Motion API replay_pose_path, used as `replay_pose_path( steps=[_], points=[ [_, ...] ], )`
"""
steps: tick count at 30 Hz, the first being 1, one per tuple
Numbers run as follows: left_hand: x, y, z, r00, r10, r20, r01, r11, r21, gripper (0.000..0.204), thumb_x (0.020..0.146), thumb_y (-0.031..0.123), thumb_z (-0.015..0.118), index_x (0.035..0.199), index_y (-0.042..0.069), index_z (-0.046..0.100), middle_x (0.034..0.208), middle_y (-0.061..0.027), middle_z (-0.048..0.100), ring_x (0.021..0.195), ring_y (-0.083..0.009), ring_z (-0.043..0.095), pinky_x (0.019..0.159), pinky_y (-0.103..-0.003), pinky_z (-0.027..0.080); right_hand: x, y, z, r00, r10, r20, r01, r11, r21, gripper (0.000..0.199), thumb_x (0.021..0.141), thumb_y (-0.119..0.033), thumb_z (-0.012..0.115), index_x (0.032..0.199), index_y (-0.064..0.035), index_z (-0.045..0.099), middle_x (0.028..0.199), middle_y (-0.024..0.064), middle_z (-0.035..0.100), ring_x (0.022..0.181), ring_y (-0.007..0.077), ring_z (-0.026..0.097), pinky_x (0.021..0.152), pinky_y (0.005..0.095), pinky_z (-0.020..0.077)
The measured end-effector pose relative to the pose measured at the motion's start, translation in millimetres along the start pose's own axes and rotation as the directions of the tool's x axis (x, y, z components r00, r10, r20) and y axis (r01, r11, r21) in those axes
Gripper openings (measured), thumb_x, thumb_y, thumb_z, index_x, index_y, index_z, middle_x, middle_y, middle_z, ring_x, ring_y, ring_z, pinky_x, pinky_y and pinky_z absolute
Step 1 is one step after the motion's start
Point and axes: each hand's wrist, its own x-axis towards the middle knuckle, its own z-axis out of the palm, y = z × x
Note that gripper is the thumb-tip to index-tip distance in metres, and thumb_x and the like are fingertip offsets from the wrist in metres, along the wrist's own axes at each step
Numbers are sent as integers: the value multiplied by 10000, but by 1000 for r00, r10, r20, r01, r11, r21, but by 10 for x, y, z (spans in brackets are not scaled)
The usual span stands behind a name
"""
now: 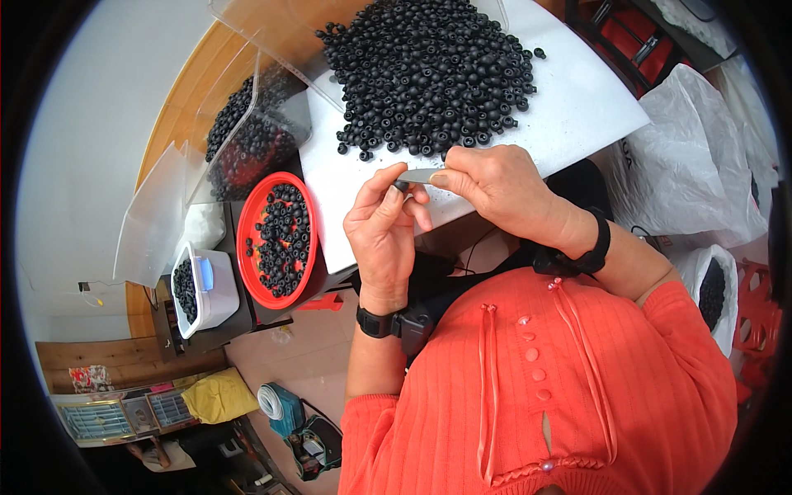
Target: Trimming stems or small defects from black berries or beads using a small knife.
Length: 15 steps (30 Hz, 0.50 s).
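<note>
The white board (pixel 569 107) serves as the landmark. At its near edge the left hand (pixel 384 235) pinches a single small black rubber ring (pixel 402 186) between thumb and forefinger, the other fingers curled in. Touching it from the right, the right hand (pixel 495 186) is clenched around a small grey blade-like tool (pixel 419 176), whose tip meets the ring; the two hands press together just over the board's near edge. Each wrist wears a black band.

Farther up the board, beyond both hands, lies a big heap of black rubber rings (pixel 429 70), its nearest pieces just above the right hand's knuckles. A clear plastic tray (pixel 272 49) overlaps the board's far left corner. Left of the board, below that tray, sits a red round bowl (pixel 280 239) partly filled with the same rings, and further left a white rectangular tub (pixel 202 289) holding more. To the right of the board stand white plastic bags (pixel 693 165).
</note>
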Motion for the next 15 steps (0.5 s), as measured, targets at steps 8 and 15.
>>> replay_pose_path(
  steps=[8,15],
  points=[
    [16,0,9,1000,0,1,0,1000,-12,308,996,57,579,1275,-68,610,951,-231,672,675,-233,642,627,-295,540,12,-16,-6,1000,6,2,-6,1000,2,335,965,-339,633,756,-79,606,574,108,601,538,301,638,486,406,473],
    [15,-8,-9,1000,2,-8,-2,1000,3,308,994,54,579,1275,-69,611,954,-231,671,683,-236,643,625,-298,540,14,-29,6,1000,12,7,-12,1000,-21,322,963,-328,636,763,-76,613,582,108,608,554,301,649,499,403,484]
  ],
)
